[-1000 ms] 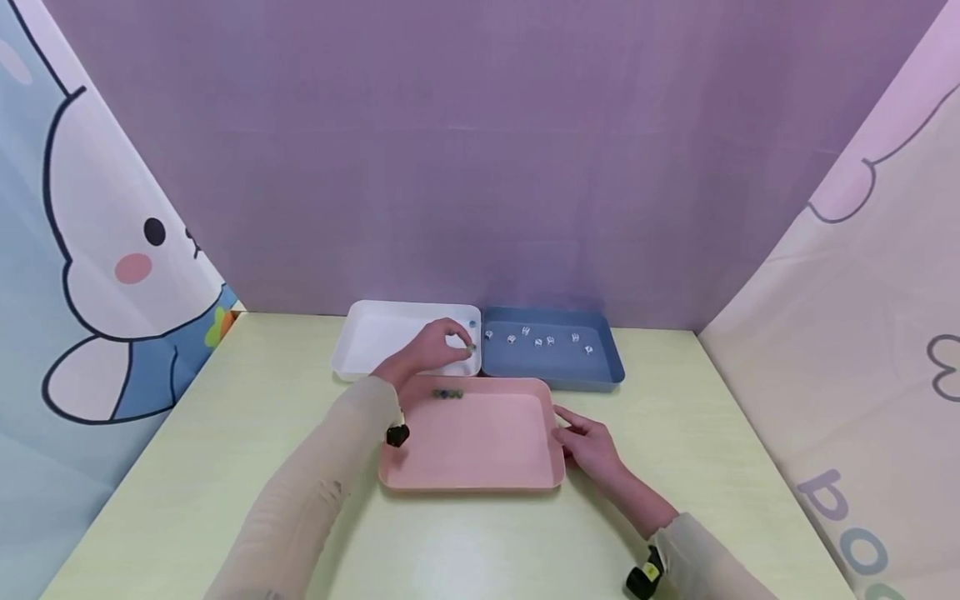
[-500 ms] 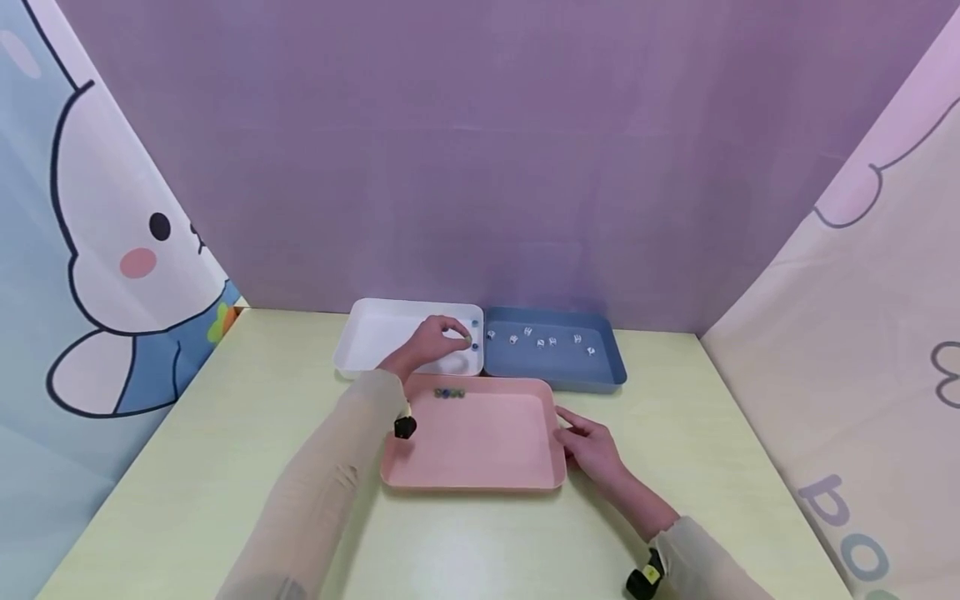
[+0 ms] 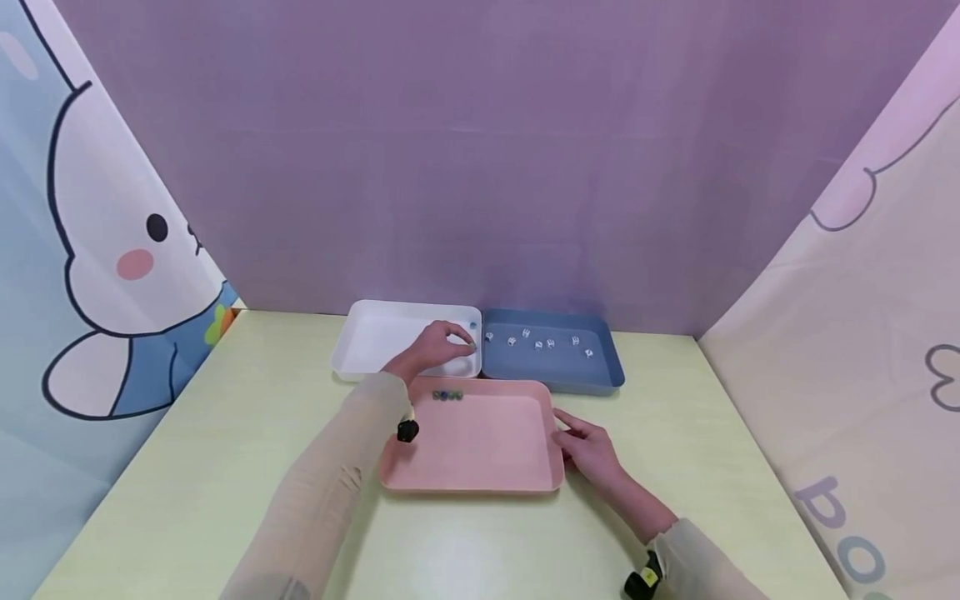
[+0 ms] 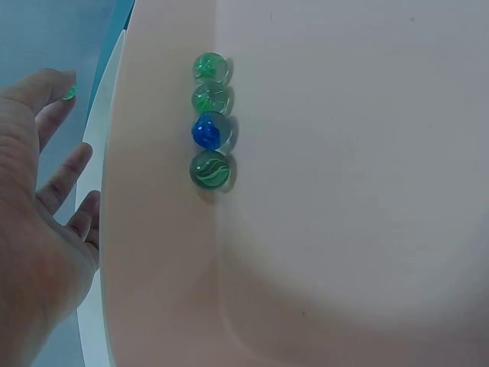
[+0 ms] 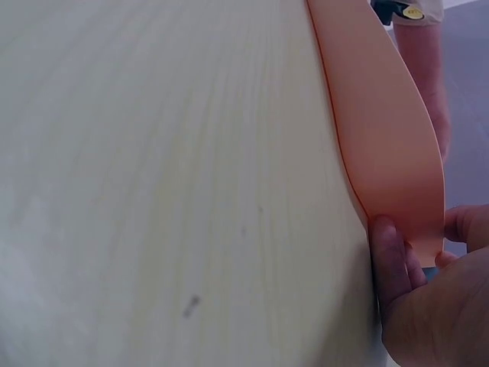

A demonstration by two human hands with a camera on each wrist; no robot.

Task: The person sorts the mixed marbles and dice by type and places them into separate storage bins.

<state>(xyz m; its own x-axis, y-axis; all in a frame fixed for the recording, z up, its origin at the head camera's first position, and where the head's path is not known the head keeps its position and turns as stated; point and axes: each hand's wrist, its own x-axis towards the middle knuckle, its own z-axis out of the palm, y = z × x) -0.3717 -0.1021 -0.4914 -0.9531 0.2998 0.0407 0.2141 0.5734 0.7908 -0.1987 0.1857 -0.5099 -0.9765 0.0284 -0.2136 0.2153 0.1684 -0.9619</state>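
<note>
My left hand (image 3: 438, 346) reaches over the right end of the white tray (image 3: 375, 333). Its thumb and index finger pinch a green marble (image 4: 70, 92), mostly covered by the fingertips. One blue marble (image 3: 473, 325) lies near that tray's back right corner. In the pink tray (image 3: 480, 442), several marbles (image 4: 210, 131), green ones and a blue one, sit in a row along the back wall. My right hand (image 3: 591, 450) holds the pink tray's right side, with thumb and fingers on either side of its wall in the right wrist view.
Right of the white tray stands a blue tray (image 3: 555, 371) with several white dice (image 3: 538, 345) scattered in it. All three trays stand close together on a pale wooden table (image 3: 442, 550). A purple backdrop (image 3: 480, 167) rises behind them.
My left hand has shifted slightly to the right and down with the green marble. A second blue marble seen by its fingertips half a second ago is now hidden. The right hand stays put.
</note>
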